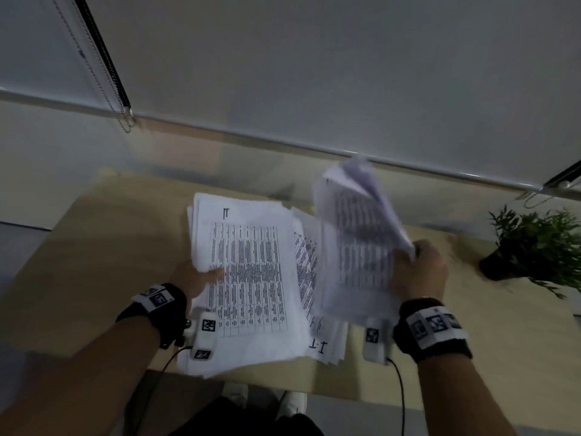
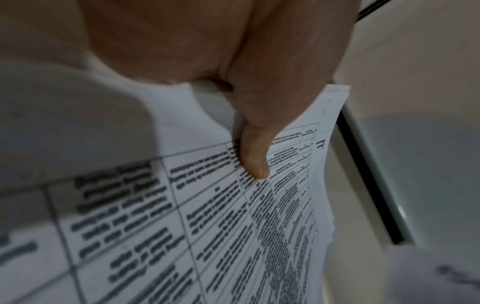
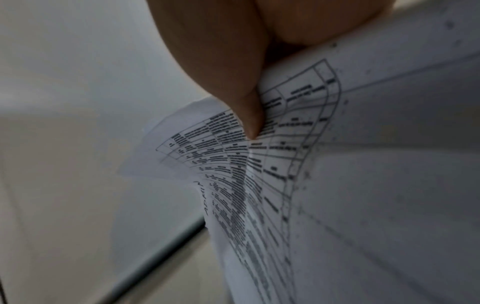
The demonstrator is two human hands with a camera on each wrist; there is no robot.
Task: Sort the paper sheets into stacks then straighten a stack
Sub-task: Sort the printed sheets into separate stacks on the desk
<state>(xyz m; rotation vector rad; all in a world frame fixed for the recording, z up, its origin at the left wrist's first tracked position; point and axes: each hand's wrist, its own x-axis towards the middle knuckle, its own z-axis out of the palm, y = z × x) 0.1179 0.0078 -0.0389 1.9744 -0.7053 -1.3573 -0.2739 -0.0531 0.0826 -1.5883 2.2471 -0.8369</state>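
A thick stack of printed table sheets (image 1: 248, 278) is lifted over the wooden table, and my left hand (image 1: 196, 276) grips its left edge, thumb on top. The left wrist view shows that thumb (image 2: 253, 156) pressing on the stack (image 2: 182, 226). My right hand (image 1: 418, 269) pinches a few curled, blurred sheets (image 1: 358, 243) raised at the right; the right wrist view shows its thumb (image 3: 246, 115) on the bent sheets (image 3: 259, 185). More sheets (image 1: 327, 344) lie under both on the table, one marked with handwriting.
The light wooden table (image 1: 94, 262) stands against a white wall with window blinds and a bead chain (image 1: 103, 77). A small potted plant (image 1: 534, 243) stands at the table's right. My feet in white shoes (image 1: 292, 402) show below the near edge.
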